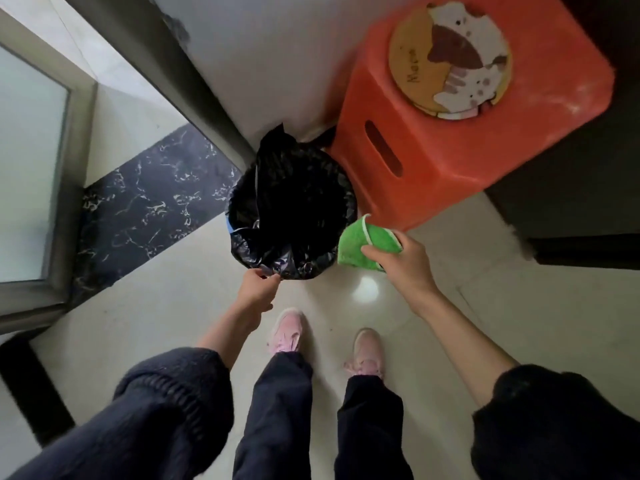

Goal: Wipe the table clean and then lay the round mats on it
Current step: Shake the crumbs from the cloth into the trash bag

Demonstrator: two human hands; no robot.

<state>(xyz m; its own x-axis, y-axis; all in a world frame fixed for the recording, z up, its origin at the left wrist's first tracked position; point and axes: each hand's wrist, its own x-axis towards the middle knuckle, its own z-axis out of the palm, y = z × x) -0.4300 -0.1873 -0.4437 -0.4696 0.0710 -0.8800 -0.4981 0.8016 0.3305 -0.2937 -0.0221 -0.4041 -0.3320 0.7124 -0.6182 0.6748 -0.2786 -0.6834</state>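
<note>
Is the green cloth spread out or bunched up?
Bunched up: the right hand grips the green cloth folded over on itself beside the bin.

Pale tiled floor (519, 306), black marble threshold (145, 209), white wall (277, 57), frosted glass door (27, 161)

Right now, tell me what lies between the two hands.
In the head view, only bare pale floor and the bin bag's near edge lie between the left hand and the right hand.
</note>
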